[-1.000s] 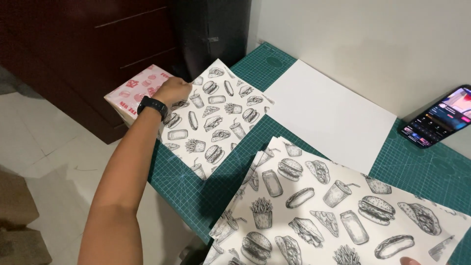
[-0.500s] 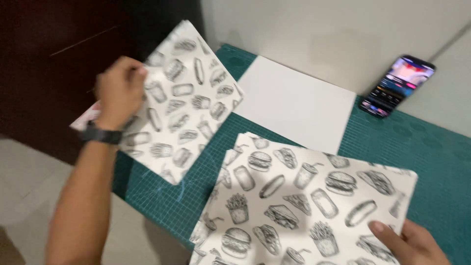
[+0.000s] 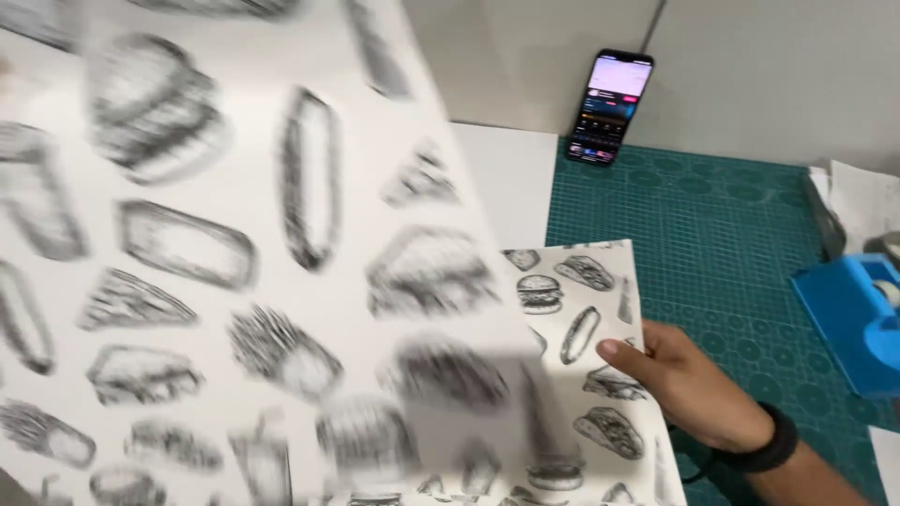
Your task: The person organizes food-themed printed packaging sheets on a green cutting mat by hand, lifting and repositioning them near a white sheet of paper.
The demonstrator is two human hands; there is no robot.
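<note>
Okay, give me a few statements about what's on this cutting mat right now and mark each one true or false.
1. A phone leans against the wall with its screen lit. True.
2. The right hand rests on a printed sheet lying on the green cutting mat. True.
3. The tape dispenser is red. False: it is blue.
4. The large blurred sheet is plain white. False: it carries fast-food drawings.
5. The left hand is in view. False: the large sheet fills that side.
</note>
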